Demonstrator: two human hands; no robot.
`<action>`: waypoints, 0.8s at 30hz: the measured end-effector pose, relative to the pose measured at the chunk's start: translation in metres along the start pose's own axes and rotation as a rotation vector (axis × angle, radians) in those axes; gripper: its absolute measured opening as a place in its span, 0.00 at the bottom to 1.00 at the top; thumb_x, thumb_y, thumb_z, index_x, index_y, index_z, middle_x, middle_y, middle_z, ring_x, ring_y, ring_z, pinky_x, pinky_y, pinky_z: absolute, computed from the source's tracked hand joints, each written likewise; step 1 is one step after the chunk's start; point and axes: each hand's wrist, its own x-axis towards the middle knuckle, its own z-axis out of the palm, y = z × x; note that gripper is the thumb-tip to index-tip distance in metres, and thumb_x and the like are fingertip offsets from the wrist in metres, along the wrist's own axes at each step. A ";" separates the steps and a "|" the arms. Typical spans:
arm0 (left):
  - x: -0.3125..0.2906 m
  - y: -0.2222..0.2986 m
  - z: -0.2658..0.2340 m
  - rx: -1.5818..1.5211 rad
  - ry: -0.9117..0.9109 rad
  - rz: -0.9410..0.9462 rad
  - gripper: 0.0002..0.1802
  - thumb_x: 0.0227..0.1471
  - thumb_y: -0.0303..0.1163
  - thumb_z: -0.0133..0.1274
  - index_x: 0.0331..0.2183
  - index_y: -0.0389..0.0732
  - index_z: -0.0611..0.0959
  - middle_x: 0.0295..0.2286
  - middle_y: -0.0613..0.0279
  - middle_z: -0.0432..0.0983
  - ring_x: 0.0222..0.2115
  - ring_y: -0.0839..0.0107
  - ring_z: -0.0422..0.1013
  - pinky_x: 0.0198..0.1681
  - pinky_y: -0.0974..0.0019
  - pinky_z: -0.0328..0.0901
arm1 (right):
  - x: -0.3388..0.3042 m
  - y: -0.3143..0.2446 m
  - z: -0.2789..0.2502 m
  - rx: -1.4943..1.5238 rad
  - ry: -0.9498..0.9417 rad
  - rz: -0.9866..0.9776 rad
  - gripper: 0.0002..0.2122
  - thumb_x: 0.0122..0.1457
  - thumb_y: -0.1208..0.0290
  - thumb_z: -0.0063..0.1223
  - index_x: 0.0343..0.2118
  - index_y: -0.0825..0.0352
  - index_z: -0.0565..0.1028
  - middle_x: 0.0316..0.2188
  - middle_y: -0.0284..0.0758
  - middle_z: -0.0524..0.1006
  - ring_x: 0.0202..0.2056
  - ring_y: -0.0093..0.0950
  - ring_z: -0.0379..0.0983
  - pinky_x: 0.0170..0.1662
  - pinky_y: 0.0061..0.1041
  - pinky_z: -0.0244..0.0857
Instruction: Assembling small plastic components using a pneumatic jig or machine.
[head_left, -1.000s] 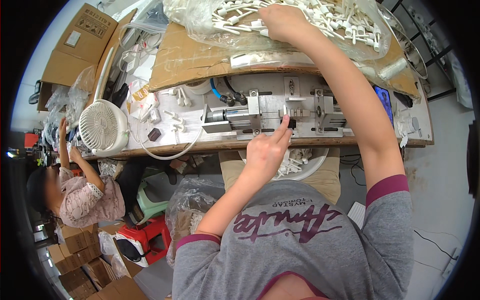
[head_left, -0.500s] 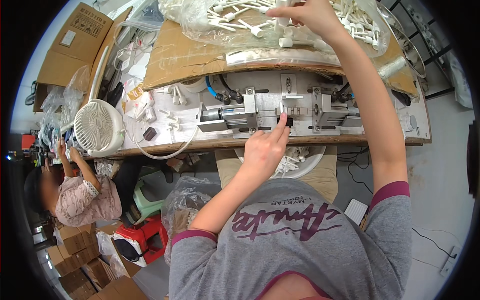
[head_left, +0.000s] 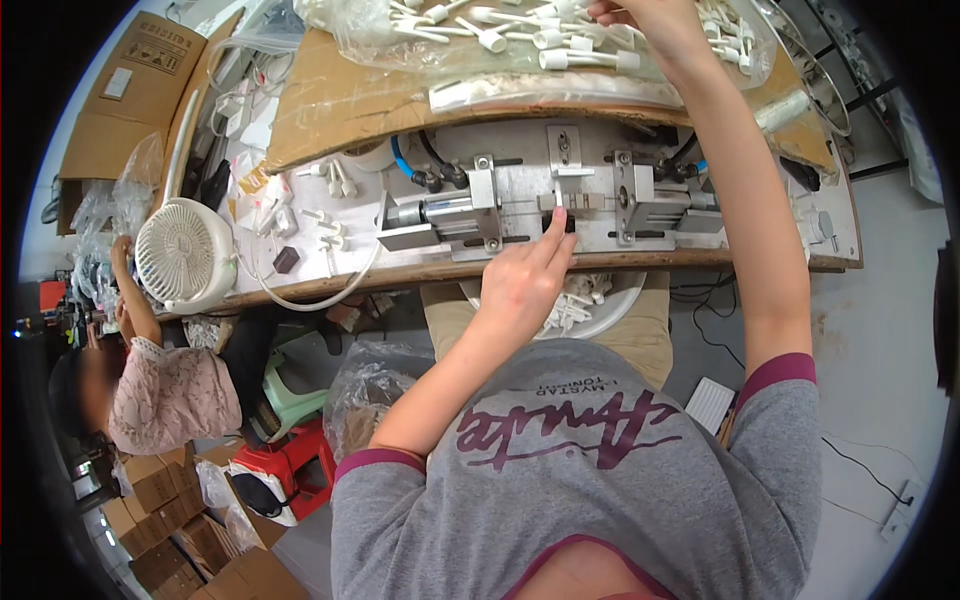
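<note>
Right arm [head_left: 752, 200] outstretched forward

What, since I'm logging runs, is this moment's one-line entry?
left hand: fingertip at metal block | right hand: at white plastic parts, grip unclear | fan: left of block

Bright, even light is filling the middle, the clear plastic bag [head_left: 352, 42] is glinting at the top, the workbench edge [head_left: 590, 260] is bowing (fisheye distortion), and black is swallowing the corners.
</note>
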 end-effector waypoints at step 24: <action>0.032 0.013 -0.046 -0.792 0.152 -0.309 0.27 0.41 0.18 0.67 0.48 0.36 0.82 0.39 0.54 0.80 0.35 0.69 0.79 0.37 0.68 0.77 | -0.186 0.014 -0.008 0.180 -0.396 0.426 0.10 0.59 0.67 0.62 0.35 0.69 0.79 0.25 0.30 0.79 0.17 0.11 0.67 0.19 0.12 0.57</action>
